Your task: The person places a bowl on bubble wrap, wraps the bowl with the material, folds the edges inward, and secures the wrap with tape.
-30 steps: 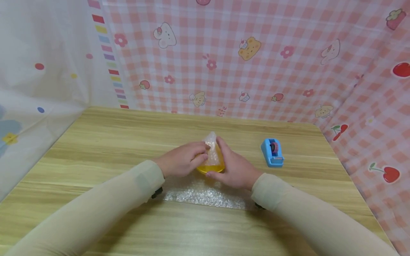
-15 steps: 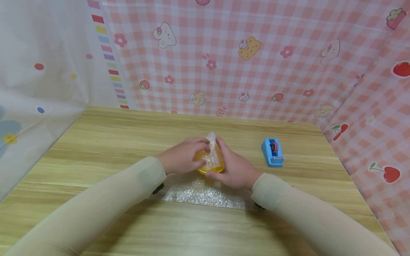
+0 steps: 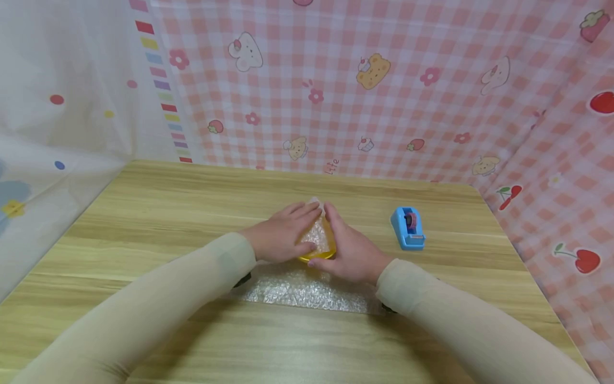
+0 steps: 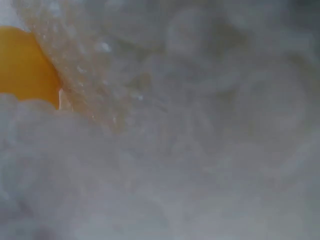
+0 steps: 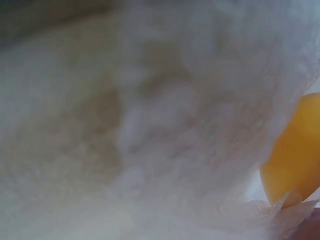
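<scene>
A sheet of bubble wrap (image 3: 312, 293) lies under both hands, and one end of it is folded up over a yellow, smooth, rounded object (image 3: 331, 246). What kind of object this is cannot be told, since wrap and hands cover most of it. My left hand (image 3: 283, 232) rests on its left side and top, fingers extended over the folded wrap. On the other side, my right hand (image 3: 357, 253) grips it, thumb at the front and fingers behind. Blurred wrap fills both wrist views, with the yellow surface (image 4: 25, 65) at the left edge in the left one.
A blue tape dispenser (image 3: 409, 229) with a roll of tape stands to the right of my right hand on the wooden table (image 3: 158, 213). A pink checked cloth (image 3: 336, 106) hangs behind the table, with patterned cloth at both sides.
My left hand has moved a little right and its fingers have straightened over the folded wrap, pressing it down across the yellow object. The right hand keeps its place.
</scene>
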Demonstrator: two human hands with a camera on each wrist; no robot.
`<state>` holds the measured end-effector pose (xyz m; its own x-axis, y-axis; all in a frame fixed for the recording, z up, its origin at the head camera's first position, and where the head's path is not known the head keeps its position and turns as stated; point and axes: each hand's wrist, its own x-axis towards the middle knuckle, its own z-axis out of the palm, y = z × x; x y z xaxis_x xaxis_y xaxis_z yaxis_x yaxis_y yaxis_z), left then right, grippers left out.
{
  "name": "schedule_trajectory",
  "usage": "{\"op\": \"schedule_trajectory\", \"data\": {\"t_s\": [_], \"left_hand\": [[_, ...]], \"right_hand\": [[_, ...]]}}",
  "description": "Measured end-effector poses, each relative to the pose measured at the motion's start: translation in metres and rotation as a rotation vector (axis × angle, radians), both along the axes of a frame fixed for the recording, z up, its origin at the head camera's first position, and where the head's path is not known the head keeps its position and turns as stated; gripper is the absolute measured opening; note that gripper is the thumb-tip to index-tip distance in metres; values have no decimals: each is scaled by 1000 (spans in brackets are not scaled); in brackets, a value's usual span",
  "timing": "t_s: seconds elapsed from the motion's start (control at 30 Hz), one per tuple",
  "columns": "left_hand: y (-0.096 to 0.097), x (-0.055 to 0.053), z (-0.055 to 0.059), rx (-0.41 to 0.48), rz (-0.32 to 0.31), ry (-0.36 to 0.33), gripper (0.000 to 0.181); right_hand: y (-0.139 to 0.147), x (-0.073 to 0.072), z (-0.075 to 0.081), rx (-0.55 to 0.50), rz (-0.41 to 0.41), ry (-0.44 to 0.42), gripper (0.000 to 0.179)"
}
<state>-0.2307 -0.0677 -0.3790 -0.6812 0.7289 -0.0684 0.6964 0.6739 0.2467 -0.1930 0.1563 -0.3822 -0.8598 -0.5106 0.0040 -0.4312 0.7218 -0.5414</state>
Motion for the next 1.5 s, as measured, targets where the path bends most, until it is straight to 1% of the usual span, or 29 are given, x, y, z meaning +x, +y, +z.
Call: {"op": "schedule_trajectory", "data": {"t_s": [0.1,0.17,0.27,0.33,0.43,0.5,0.53,0.63,0.7,0.8,0.87,0.93,1.03,1.17,1.5], "left_hand": [[2,-1,0,-42,-8,4,81],[3,-1,0,-71,-1,8,81],[5,0,0,-95,9,17,80],[5,0,1,-103,8,29,80],[6,2,2,-103,-4,45,80],[5,2,3,-104,-11,45,80],[5,2,4,-100,-14,38,80],[4,3,5,-88,-20,6,85],[3,2,6,-88,-23,-10,91],[4,3,6,-104,-11,-36,104],[5,3,6,-122,-4,-36,110],[6,4,6,-134,9,-39,113],[8,5,5,-142,18,-28,114],[11,6,6,-144,40,-35,113],[13,9,7,-143,73,-36,111]], "right_hand": [[0,1,1,-1,-17,-17,128],[0,1,2,8,-36,-26,131],[2,2,3,21,-82,-46,131],[3,3,4,29,-103,-55,125],[5,4,5,54,-114,-81,118],[5,4,5,71,-105,-99,114],[6,4,5,86,-102,-108,115],[6,4,5,98,-93,-126,114],[6,4,5,107,-86,-122,114],[8,3,5,137,-73,-111,117],[9,3,5,165,-57,-102,117],[10,3,4,190,-38,-88,115],[13,2,3,216,-8,-66,112],[15,2,2,226,24,-41,111],[21,7,3,248,74,-24,106]]}}
